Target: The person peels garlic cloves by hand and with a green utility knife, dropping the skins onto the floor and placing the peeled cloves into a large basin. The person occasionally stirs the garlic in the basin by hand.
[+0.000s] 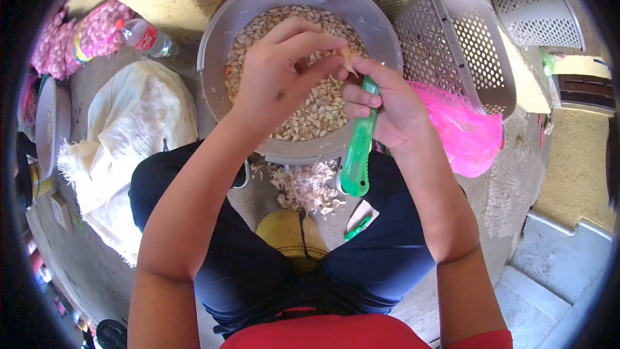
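Knife (358, 148) in right hand (391, 106) points away from body, toward clove (349, 59).

The basin (216, 39) blocked the floor (97, 265) straight ahead. The tipped basket (478, 45) and pink bag (468, 136) closed my right, the white sack (135, 116) my left. Peelings (307, 187) cluttered the strip nearest me.

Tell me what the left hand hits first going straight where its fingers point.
The left hand likely meets the small pale garlic clove it pinches, then the right hand gripping the green plastic-handled knife; depth unclear.
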Action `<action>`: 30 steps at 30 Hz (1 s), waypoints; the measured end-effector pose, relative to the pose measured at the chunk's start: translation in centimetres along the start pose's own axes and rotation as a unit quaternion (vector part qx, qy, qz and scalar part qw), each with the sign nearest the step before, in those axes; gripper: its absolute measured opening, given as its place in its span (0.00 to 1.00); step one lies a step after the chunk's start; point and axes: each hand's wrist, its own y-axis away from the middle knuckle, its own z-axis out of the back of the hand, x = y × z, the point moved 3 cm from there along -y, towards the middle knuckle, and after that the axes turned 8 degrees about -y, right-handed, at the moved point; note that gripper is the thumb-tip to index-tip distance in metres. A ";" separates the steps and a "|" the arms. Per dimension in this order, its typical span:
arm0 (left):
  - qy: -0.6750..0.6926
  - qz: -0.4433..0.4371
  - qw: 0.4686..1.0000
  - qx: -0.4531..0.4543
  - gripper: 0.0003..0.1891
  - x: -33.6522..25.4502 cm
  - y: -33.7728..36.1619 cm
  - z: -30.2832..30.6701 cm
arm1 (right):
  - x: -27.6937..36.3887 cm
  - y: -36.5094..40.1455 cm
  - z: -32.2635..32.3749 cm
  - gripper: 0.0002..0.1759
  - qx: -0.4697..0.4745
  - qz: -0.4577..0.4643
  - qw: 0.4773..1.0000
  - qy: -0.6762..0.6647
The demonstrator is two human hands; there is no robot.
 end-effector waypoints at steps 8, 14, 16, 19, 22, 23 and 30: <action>-0.013 -0.016 1.000 0.006 0.04 0.5 -0.3 0.3 | -0.2 -0.1 -1.1 0.06 -0.010 0.013 0.999 0.035; -0.009 -0.038 0.998 0.041 0.04 0.7 -0.2 0.0 | 0.3 -0.5 -0.8 0.06 -0.029 0.027 0.991 0.131; -0.017 -0.045 0.998 0.045 0.04 0.6 -0.3 0.0 | 0.6 -0.6 -0.6 0.07 -0.026 0.041 0.992 0.117; -0.023 -0.045 0.997 0.061 0.04 0.8 -0.2 0.0 | 1.4 -0.9 0.0 0.09 -0.018 0.078 0.995 0.057; -0.009 -0.014 0.996 0.083 0.05 1.1 0.0 -0.4 | 2.0 -0.9 0.1 0.11 -0.014 0.122 0.991 0.048; 0.009 0.017 0.997 0.079 0.05 1.5 0.1 -0.7 | 1.9 -0.8 -0.1 0.12 -0.018 0.127 0.990 0.066; 0.262 0.324 0.903 0.099 0.11 1.6 0.4 -1.5 | 1.4 -0.3 -1.0 0.12 -0.103 0.229 0.916 0.314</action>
